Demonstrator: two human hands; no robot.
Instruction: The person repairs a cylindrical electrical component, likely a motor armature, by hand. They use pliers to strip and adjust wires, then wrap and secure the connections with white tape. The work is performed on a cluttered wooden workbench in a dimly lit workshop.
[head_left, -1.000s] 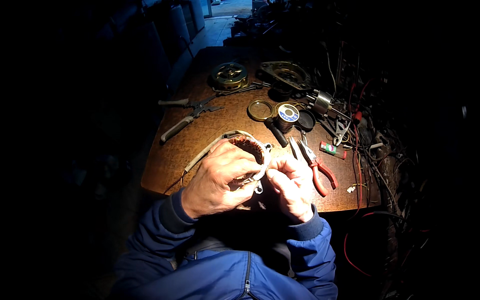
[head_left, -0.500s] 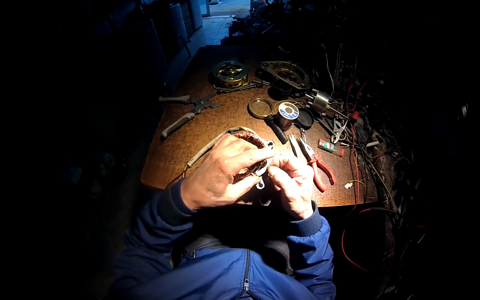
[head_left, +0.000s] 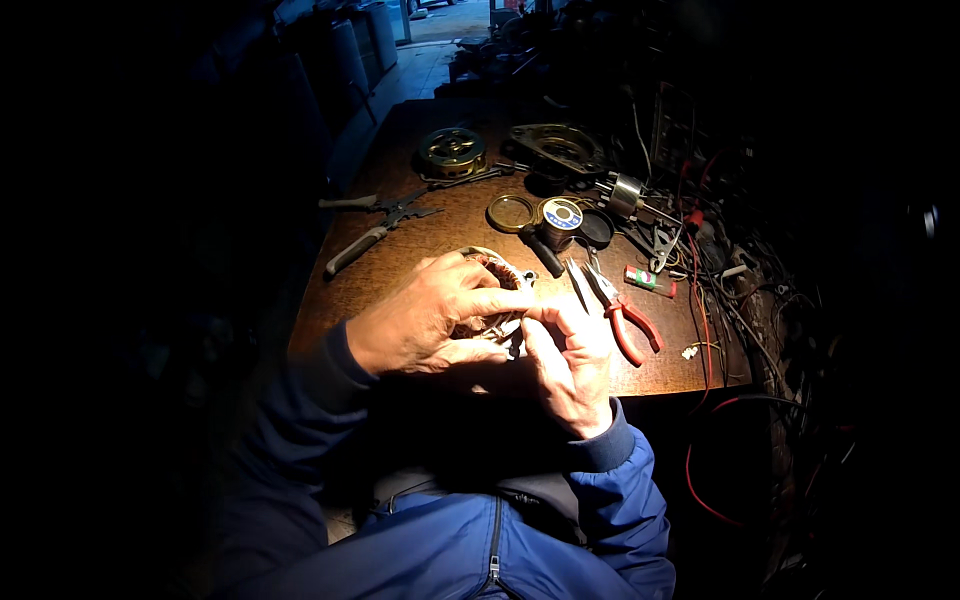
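A worn wooden bench [head_left: 400, 290] sits under a pool of light, the room around it almost black, with a paler floor strip showing at the top. From the left: long grey-handled pliers [head_left: 372, 240] lie on the wood, then a brassy round motor part [head_left: 452, 151], a dark metal housing [head_left: 556, 148], a brass ring [head_left: 512, 212], a small blue-topped spool [head_left: 562, 215], red-handled pliers [head_left: 622, 312] and a tangle of wires [head_left: 740, 290] trailing off the right edge into shadow. Much is lost in the dark; the far right clutter is hard to make out. Centre stage, the left hand [head_left: 425, 322] curls closed over a copper-wound motor stator [head_left: 495, 272], covering most of it, at the bench's near edge. The right hand [head_left: 570, 365] pinches in against it, fingers [head_left: 545, 325] closed on something small and dark at the stator's side; what it is I cannot tell.
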